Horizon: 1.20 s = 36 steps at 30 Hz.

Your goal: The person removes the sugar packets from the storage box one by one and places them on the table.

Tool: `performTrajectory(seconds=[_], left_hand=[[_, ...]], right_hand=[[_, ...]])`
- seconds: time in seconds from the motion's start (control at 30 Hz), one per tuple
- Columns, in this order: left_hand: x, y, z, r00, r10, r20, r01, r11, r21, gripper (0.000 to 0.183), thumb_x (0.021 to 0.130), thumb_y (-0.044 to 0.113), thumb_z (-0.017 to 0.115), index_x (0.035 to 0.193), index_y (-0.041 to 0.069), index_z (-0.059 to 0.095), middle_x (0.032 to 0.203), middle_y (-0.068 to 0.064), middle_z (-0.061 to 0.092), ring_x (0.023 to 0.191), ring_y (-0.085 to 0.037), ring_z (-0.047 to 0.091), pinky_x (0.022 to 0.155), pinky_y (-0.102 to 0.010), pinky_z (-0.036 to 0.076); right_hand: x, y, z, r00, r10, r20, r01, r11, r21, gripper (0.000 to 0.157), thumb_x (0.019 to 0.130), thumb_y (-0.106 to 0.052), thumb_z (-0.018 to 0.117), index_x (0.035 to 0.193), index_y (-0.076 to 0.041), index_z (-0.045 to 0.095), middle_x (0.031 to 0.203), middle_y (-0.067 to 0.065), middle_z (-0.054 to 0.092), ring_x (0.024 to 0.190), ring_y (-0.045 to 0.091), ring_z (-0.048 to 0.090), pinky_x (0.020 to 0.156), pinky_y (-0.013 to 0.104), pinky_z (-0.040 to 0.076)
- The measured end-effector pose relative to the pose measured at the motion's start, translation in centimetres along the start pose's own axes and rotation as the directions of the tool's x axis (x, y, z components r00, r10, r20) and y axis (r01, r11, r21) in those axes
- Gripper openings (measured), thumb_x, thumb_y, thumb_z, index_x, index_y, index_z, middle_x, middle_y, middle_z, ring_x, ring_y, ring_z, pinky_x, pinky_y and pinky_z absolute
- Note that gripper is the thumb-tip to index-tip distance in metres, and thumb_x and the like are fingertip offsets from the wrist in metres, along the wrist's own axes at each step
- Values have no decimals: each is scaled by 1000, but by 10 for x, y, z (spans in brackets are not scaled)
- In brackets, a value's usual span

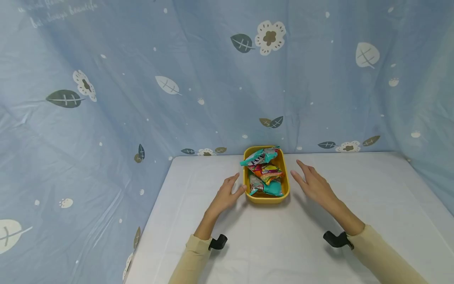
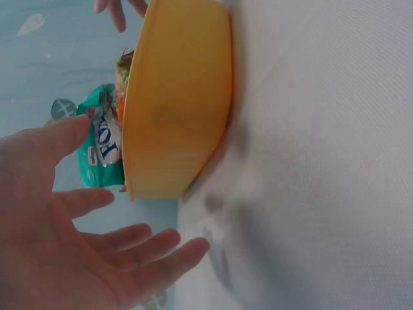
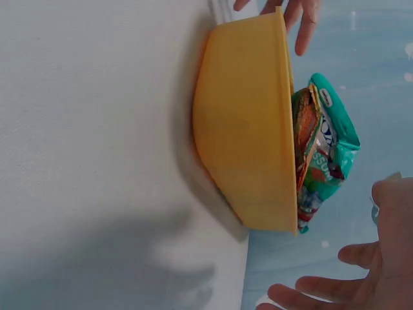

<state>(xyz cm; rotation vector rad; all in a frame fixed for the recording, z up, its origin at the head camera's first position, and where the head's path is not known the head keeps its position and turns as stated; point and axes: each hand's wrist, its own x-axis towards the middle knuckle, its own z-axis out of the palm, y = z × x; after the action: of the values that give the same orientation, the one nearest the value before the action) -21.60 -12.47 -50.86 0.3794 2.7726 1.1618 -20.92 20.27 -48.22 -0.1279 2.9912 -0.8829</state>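
Observation:
A yellow plastic basket point(image 1: 267, 200) stands at the back of the white table. Several snack packets lie in it: a teal packet with "FOX" lettering point(image 1: 260, 157) on top, poking above the rim, a red and yellow packet point(image 1: 267, 172) in the middle, and more teal wrapping point(image 1: 273, 188) at the near end. My left hand point(image 1: 227, 195) hovers at the basket's left side, fingers spread and relaxed. On the right side, my right hand point(image 1: 315, 187) is held with fingers extended toward the basket, a gap between them. Both hands hold nothing.
The white cloth-covered table point(image 1: 269, 244) spreads around the basket. Right behind it hangs a blue curtain point(image 1: 213, 98) with leaf and flower prints, which also lines the left and right sides. Each wrist wears a black camera mount point(image 1: 218, 241).

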Motion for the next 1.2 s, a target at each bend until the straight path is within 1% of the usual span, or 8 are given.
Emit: performTrajectory(seconds=[0.13, 0.3, 0.43, 0.57, 0.7, 0.97, 1.07, 1.2], left_hand=[[3, -2, -1, 1000, 7, 22, -6, 998, -56, 73, 95, 53, 55, 154, 16, 34, 150, -19, 41, 130, -37, 51, 107, -56, 47], [8, -1, -2, 998, 5, 63, 4, 991, -131, 75, 95, 53, 56, 155, 17, 30, 149, -21, 42, 130, -37, 52, 108, -56, 46], [9, 2, -4, 996, -8, 87, 24, 983, -181, 74, 95, 51, 57, 156, 18, 29, 150, -19, 43, 130, -36, 53, 105, -54, 49], [11, 6, -4, 992, -31, 121, 62, 961, -269, 75, 94, 48, 60, 156, 19, 29, 150, -18, 43, 130, -36, 52, 93, -48, 58], [13, 7, -3, 988, -46, 147, 96, 931, -352, 74, 94, 43, 63, 156, 21, 29, 149, -18, 43, 130, -35, 52, 84, -47, 62], [19, 6, 2, 987, -13, 163, 77, 916, -393, 75, 95, 40, 63, 156, 17, 27, 142, -17, 49, 125, -33, 56, 84, -46, 62], [21, 7, 2, 987, -7, 162, 72, 914, -399, 73, 95, 38, 62, 156, 16, 27, 140, -18, 51, 123, -33, 58, 85, -46, 62], [23, 10, 2, 986, -23, 164, 87, 914, -396, 73, 95, 37, 63, 156, 16, 28, 140, -17, 51, 122, -33, 58, 85, -45, 62]], right_hand=[[5, -1, 0, 1000, -8, 3, 8, 1000, -1, 78, 101, -62, 28, 157, -9, 20, 147, 36, 36, 123, 55, 48, 95, 74, 44], [12, -4, -1, 1000, -14, -1, 14, 1000, 22, 76, 101, -61, 29, 155, -8, 24, 140, 33, 46, 117, 49, 55, 92, 69, 49], [18, -8, -3, 1000, -17, 7, 17, 999, 49, 77, 101, -62, 28, 155, -7, 26, 137, 31, 50, 118, 46, 55, 93, 68, 48], [22, -12, -3, 1000, -17, 9, 17, 997, 72, 75, 101, -59, 31, 154, -7, 27, 135, 31, 53, 116, 46, 56, 96, 68, 45], [25, -15, -2, 1000, -20, -1, 20, 997, 76, 73, 102, -57, 32, 153, -6, 28, 133, 30, 54, 114, 45, 59, 95, 66, 47], [33, -21, -5, 1000, -28, -5, 28, 995, 92, 69, 103, -51, 35, 152, -3, 30, 133, 30, 56, 114, 44, 59, 91, 60, 54], [37, -23, -6, 1000, -30, 3, 30, 995, 98, 70, 103, -54, 34, 152, -5, 30, 133, 29, 56, 116, 44, 58, 90, 59, 55], [42, -26, -7, 999, -33, 21, 31, 994, 105, 74, 101, -59, 32, 153, -6, 30, 134, 29, 56, 117, 44, 57, 89, 57, 56]])
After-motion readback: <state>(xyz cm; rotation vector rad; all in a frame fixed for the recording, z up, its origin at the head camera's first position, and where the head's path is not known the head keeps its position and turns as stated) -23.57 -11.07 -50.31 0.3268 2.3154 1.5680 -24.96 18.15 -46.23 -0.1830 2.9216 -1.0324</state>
